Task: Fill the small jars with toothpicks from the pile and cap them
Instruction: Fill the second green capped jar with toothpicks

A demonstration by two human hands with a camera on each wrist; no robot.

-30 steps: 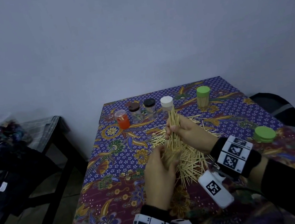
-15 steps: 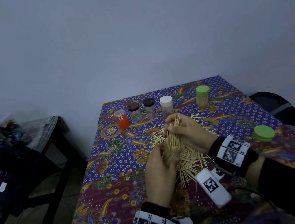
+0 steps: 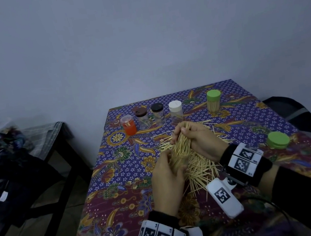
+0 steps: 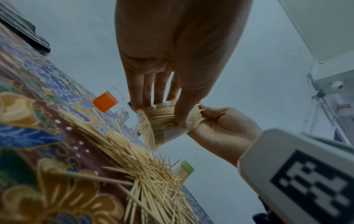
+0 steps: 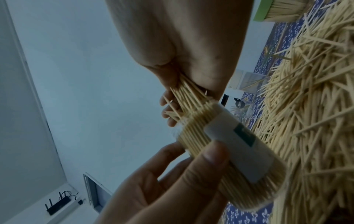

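Note:
A small clear jar [image 5: 235, 151] with a white label, packed with toothpicks, is gripped by my left hand [image 3: 166, 176], thumb on its side, and tilted above the pile. A toothpick bundle [image 3: 182, 144] sticks out of the jar's mouth, and my right hand [image 3: 200, 141] pinches its upper end. In the left wrist view the jar [image 4: 162, 125] sits between my fingers and thumb. The loose toothpick pile [image 3: 200, 169] lies on the cloth under both hands. A green cap [image 3: 278, 140] lies apart at the right.
At the back of the patterned table [image 3: 119, 183] stand an orange jar [image 3: 128, 125], jars with brown [image 3: 141, 117], black [image 3: 158, 113] and white [image 3: 175, 111] caps, and a green-capped jar [image 3: 213, 100] full of toothpicks. A dark side table [image 3: 36, 154] with clothes stands left.
My right hand has come down toward my left hand, and the bundle now stands lower, deeper in the jar. The left hand has barely moved.

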